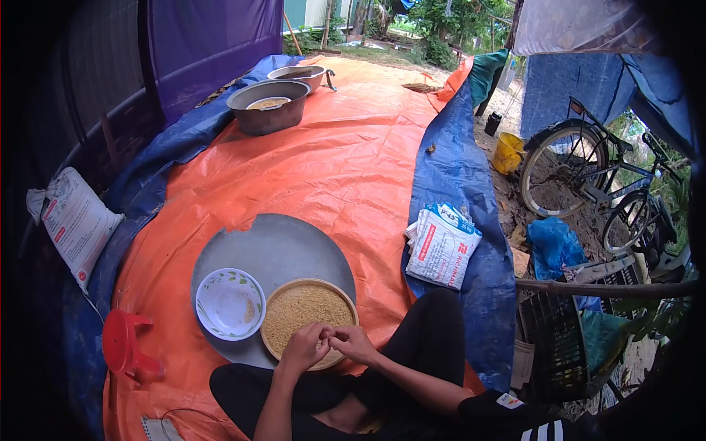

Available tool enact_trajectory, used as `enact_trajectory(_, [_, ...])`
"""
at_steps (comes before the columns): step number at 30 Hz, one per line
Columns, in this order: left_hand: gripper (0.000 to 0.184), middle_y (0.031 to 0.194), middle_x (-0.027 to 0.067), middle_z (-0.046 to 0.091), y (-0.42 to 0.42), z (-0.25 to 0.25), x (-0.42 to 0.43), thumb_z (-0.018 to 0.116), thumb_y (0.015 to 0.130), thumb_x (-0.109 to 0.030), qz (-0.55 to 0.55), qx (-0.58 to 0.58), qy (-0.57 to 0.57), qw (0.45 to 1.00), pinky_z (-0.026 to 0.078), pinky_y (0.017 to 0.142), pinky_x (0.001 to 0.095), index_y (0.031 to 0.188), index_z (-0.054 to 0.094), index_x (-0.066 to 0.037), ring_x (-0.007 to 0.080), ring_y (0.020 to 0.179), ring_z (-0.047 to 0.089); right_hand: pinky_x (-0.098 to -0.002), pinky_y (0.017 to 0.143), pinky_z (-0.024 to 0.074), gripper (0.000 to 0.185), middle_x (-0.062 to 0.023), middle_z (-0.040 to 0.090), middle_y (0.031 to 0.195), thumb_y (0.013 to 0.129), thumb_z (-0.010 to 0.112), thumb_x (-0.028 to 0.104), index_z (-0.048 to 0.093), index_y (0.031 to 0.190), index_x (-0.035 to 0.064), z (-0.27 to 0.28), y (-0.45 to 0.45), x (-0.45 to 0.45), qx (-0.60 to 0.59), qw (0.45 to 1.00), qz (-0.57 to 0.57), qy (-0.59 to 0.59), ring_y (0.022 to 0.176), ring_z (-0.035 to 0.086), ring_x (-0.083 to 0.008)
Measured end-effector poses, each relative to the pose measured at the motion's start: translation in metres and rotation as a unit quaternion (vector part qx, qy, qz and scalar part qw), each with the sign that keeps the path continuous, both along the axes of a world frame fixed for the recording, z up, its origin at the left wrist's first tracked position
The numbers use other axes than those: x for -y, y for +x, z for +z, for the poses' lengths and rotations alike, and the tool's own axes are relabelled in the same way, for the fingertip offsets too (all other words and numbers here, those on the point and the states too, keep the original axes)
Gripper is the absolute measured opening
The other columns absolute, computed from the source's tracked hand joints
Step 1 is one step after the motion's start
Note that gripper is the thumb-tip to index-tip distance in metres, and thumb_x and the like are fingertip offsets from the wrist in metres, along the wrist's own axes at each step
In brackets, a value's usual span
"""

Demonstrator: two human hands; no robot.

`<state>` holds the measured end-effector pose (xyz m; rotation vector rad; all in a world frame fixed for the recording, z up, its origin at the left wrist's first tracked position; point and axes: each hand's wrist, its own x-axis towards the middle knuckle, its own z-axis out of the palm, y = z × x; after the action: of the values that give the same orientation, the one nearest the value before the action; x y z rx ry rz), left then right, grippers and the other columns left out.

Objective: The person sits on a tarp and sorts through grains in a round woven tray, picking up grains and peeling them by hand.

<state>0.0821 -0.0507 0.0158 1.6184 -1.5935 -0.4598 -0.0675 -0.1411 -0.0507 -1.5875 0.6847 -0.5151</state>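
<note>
A round tray (273, 348) full of yellowish-brown grain (305, 307) lies in front of my crossed legs. Over its near right part, my left hand (307, 345) and my right hand (353, 344) meet, fingertips pinched together. Whatever sits between the fingers is too small to make out. Touching or close beside the tray on the left is a white bowl (229, 303) with a green leaf pattern and a little grain at its bottom. Both rest on a grey round sheet (283, 246) with a notched far edge.
Orange tarpaulin (353, 169) covers the ground, with blue tarpaulin (460, 162) along its side. A red stool (129, 342) stands left, near a white sack (77, 220). Folded sacks (445, 246) lie right. Basins (268, 110) sit far off; a bicycle (581, 165) stands right.
</note>
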Motion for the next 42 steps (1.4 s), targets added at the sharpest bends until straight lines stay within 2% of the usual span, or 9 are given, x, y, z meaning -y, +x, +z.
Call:
enact_trajectory(1, [0.020, 0.087, 0.0141, 0.066, 0.001, -0.001, 0.000, 0.069, 0.080, -0.005, 0.001, 0.002, -0.001, 1.000, 0.055, 0.071, 0.0420, 0.099, 0.063, -0.004, 0.0320, 0.080, 0.068, -0.0300, 0.057, 0.0434, 0.022, -0.0043, 0.061, 0.065, 0.086, 0.065, 0.020, 0.073, 0.091, 0.0002, -0.001, 0.001, 0.000, -0.010, 1.000, -0.001, -0.016, 0.061, 0.053, -0.0087])
enact_trajectory(4, [0.019, 0.087, 0.0141, 0.066, 0.002, -0.001, 0.000, 0.068, 0.080, -0.005, 0.001, 0.008, -0.001, 1.000, 0.055, 0.071, 0.0420, 0.099, 0.063, -0.004, 0.0321, 0.080, 0.068, -0.0216, 0.064, 0.0456, 0.016, 0.0023, 0.065, 0.078, 0.089, 0.065, 0.010, 0.072, 0.096, -0.0026, 0.000, 0.001, 0.001, -0.022, 1.000, 0.016, -0.014, 0.071, 0.054, -0.0028])
enact_trajectory(10, [0.017, 0.087, 0.0141, 0.066, 0.002, 0.002, -0.001, 0.068, 0.081, -0.005, -0.008, 0.009, 0.010, 1.000, 0.055, 0.071, 0.0421, 0.096, 0.062, -0.003, 0.0324, 0.080, 0.067, -0.0245, 0.055, 0.0396, 0.016, 0.0027, 0.055, 0.064, 0.086, 0.065, 0.014, 0.071, 0.091, -0.0004, 0.017, -0.003, 0.001, -0.037, 0.996, 0.013, -0.085, 0.062, 0.047, -0.0036])
enact_trajectory(19, [0.016, 0.086, 0.0136, 0.066, 0.000, 0.000, 0.000, 0.069, 0.080, -0.005, -0.017, 0.006, 0.007, 1.000, 0.054, 0.070, 0.0425, 0.094, 0.062, -0.004, 0.0329, 0.080, 0.067, -0.0256, 0.055, 0.0406, 0.017, 0.0015, 0.054, 0.063, 0.083, 0.064, 0.013, 0.068, 0.088, -0.0021, 0.013, -0.003, -0.001, -0.044, 0.997, -0.001, -0.064, 0.062, 0.048, -0.0041])
enact_trajectory(22, [0.016, 0.086, 0.0136, 0.066, -0.001, 0.003, 0.000, 0.069, 0.079, -0.005, -0.017, 0.011, 0.005, 1.000, 0.054, 0.070, 0.0423, 0.094, 0.062, -0.004, 0.0329, 0.080, 0.067, -0.0329, 0.057, 0.0444, 0.025, -0.0092, 0.057, 0.064, 0.081, 0.066, 0.022, 0.068, 0.086, -0.0028, 0.010, -0.002, -0.002, -0.039, 0.998, -0.014, -0.054, 0.060, 0.054, -0.0126])
enact_trajectory(28, [0.016, 0.086, 0.0139, 0.066, 0.000, 0.003, 0.000, 0.068, 0.079, -0.004, -0.015, 0.008, 0.001, 1.000, 0.055, 0.071, 0.0424, 0.094, 0.063, -0.004, 0.0330, 0.080, 0.067, -0.0319, 0.057, 0.0441, 0.025, -0.0080, 0.057, 0.064, 0.082, 0.066, 0.022, 0.067, 0.086, -0.0026, -0.006, -0.002, 0.000, -0.028, 0.999, -0.010, -0.033, 0.061, 0.053, -0.0118])
enact_trajectory(31, [0.015, 0.086, 0.0139, 0.065, 0.000, 0.006, -0.001, 0.068, 0.080, -0.004, -0.011, 0.009, -0.002, 1.000, 0.055, 0.071, 0.0425, 0.094, 0.063, -0.004, 0.0330, 0.080, 0.067, -0.0231, 0.059, 0.0425, 0.015, 0.0053, 0.058, 0.071, 0.086, 0.061, 0.007, 0.070, 0.094, -0.0014, -0.016, -0.001, 0.003, -0.035, 0.999, 0.019, -0.028, 0.068, 0.051, -0.0028])
enact_trajectory(37, [0.014, 0.086, 0.0138, 0.065, -0.001, 0.006, -0.001, 0.067, 0.080, -0.004, -0.013, 0.015, 0.005, 1.000, 0.054, 0.070, 0.0428, 0.093, 0.063, -0.004, 0.0329, 0.079, 0.067, -0.0223, 0.061, 0.0424, 0.016, 0.0057, 0.058, 0.075, 0.086, 0.060, 0.006, 0.070, 0.096, -0.0010, -0.007, -0.002, 0.002, -0.024, 0.999, 0.034, -0.006, 0.071, 0.051, -0.0025])
enact_trajectory(42, [0.013, 0.085, 0.0137, 0.065, -0.001, 0.006, -0.001, 0.067, 0.079, -0.004, -0.015, 0.014, 0.010, 1.000, 0.054, 0.071, 0.0431, 0.092, 0.062, -0.004, 0.0327, 0.079, 0.066, -0.0224, 0.067, 0.0457, 0.019, 0.0029, 0.062, 0.083, 0.086, 0.059, 0.005, 0.069, 0.101, -0.0018, -0.017, -0.003, 0.005, -0.029, 0.998, 0.056, 0.027, 0.078, 0.054, -0.0038])
